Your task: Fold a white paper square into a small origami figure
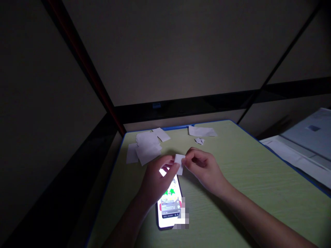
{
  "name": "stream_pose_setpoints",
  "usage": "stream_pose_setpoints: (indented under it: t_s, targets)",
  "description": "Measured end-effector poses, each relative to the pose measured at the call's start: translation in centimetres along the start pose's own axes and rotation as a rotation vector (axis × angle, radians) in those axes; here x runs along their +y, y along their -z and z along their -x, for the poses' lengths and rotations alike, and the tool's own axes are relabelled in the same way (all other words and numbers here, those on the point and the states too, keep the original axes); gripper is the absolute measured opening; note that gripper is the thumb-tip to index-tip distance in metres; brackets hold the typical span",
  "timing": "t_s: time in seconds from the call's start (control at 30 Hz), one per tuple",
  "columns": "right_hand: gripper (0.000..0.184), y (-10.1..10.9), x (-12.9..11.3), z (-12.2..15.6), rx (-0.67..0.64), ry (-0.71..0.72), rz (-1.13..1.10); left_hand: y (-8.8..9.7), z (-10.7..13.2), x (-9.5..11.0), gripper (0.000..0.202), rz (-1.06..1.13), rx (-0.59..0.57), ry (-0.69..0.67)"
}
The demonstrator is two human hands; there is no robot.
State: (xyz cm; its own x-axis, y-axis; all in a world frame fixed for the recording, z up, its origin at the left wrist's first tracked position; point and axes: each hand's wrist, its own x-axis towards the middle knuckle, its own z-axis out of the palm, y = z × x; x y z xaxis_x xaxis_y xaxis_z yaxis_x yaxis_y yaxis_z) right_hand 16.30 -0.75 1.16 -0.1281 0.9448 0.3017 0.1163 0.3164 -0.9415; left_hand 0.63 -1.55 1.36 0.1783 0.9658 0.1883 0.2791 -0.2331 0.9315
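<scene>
Between my two hands, a small white piece of paper (180,164) is held above the table. My left hand (159,177) is closed, pinching the paper's left side between thumb and fingers. On the other side, my right hand (203,168) pinches the paper's right edge with thumb and forefinger. Beneath my left hand lies a phone (169,222) with a brightly lit screen showing green and red shapes; the hand covers its upper part. Part of the phone's lower right is blurred into blocks.
On the green table (245,165) with a blue edge, several white paper sheets (148,146) overlap at the back left. A paper strip (202,131) and a small folded paper piece (199,141) lie at the back right. A wall stands behind; pale panels (307,137) lie right of the table.
</scene>
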Motion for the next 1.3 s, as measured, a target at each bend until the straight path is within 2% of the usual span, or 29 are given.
stream_pose_setpoints:
  t_s: [0.1, 0.37, 0.53, 0.73, 1.0, 1.2, 1.3]
  targets:
    - [0.018, -0.11, -0.15, 0.17, -0.017, 0.026, 0.085, 0.37, -0.11, -0.30, 0.018, -0.058, 0.088, -0.037]
    - [0.017, -0.11, -0.27, 0.12, -0.070, 0.018, 0.114, -0.06, -0.40, -0.34, 0.009, -0.049, 0.161, -0.017]
    - [0.017, -0.10, -0.30, 0.24, -0.086, 0.026, 0.115, 0.30, -0.32, -0.24, 0.008, -0.024, 0.109, -0.031]
    - [0.018, -0.24, 0.14, 0.21, -0.142, -0.061, -0.011, 0.23, -0.21, -0.28, 0.009, -0.041, 0.105, -0.055]
    - [0.015, -0.42, 0.00, 0.23, -0.066, -0.049, -0.073, -0.02, -0.01, 0.08, 0.011, 0.094, 0.059, -0.018]
    - [0.017, -0.41, 0.29, 0.64, 0.054, 0.065, 0.034, -0.48, -0.04, 0.05, 0.011, 0.057, 0.038, -0.009]
    - [0.017, -0.41, 0.45, 0.60, -0.009, 0.011, 0.013, -0.49, -0.15, 0.13, 0.010, 0.041, 0.060, 0.002]
